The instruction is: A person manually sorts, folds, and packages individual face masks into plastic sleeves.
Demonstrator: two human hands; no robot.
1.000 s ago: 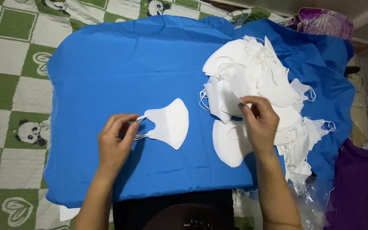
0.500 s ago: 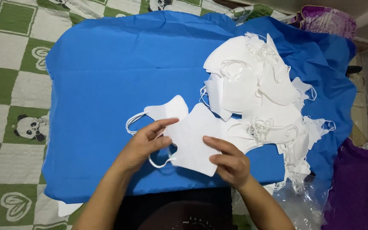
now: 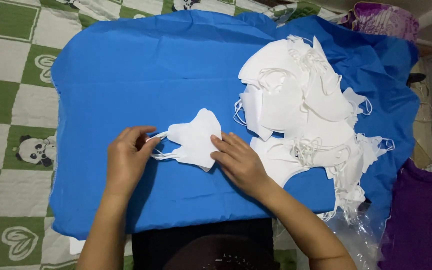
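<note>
Both hands are down on the blue cloth, working one small stack of white face masks that sits roughly in the middle of it, a bit toward the near edge. Left hand is at the stack's left side with thumb and fingers curled in around the thin white ear loops, pinching them loosely, not a fist. Right hand is laid flat and open, fingers stretched out, fingertips pressing on the right edge of the same stack, so it's touching but not gripping. The masks look like soft non-woven fabric, matte, folded flat into that curved fin shape with a pointed top and a rounded lower corner. Just right of the stack, nearly touching the right hand, there's a big messy pile of loose masks, same white stuff, overlapping every which way with stringy elastic loops tangled over them and spilling off toward the cloth's right edge. The cloth itself is smooth, slightly shiny, with soft wrinkles. Under it, to the left, is a quilted green and white checked blanket with little pandas and hearts printed on. Off the cloth's right side: purple fabric and some crinkly clear plastic.
</note>
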